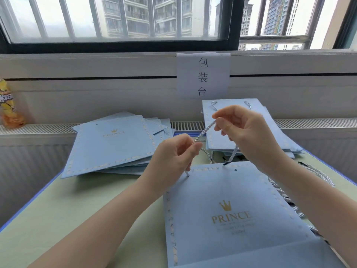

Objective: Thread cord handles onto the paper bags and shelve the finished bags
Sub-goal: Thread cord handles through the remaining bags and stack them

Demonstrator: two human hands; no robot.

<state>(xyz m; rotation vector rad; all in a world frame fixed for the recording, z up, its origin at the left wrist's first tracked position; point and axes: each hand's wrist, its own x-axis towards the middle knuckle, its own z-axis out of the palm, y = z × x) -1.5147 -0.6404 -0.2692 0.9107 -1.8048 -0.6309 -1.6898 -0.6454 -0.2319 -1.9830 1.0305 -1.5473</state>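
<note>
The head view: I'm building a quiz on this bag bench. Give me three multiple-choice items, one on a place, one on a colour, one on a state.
1. Where does the stack of bags with cords fitted lie?
A. far right, below the sign
B. on the floor
C. on the window ledge outside

2. What colour is the lettering on the near bag?
A. red
B. gold
C. black

3. How is the cord held?
A. lying loose on the table
B. in the left hand only
C. pinched by both hands

Key: 1 A, the stack shows cord loops under the sign. 2 B, the near bag reads gold. 3 C, the left hand and right hand pinch the cord.
</note>
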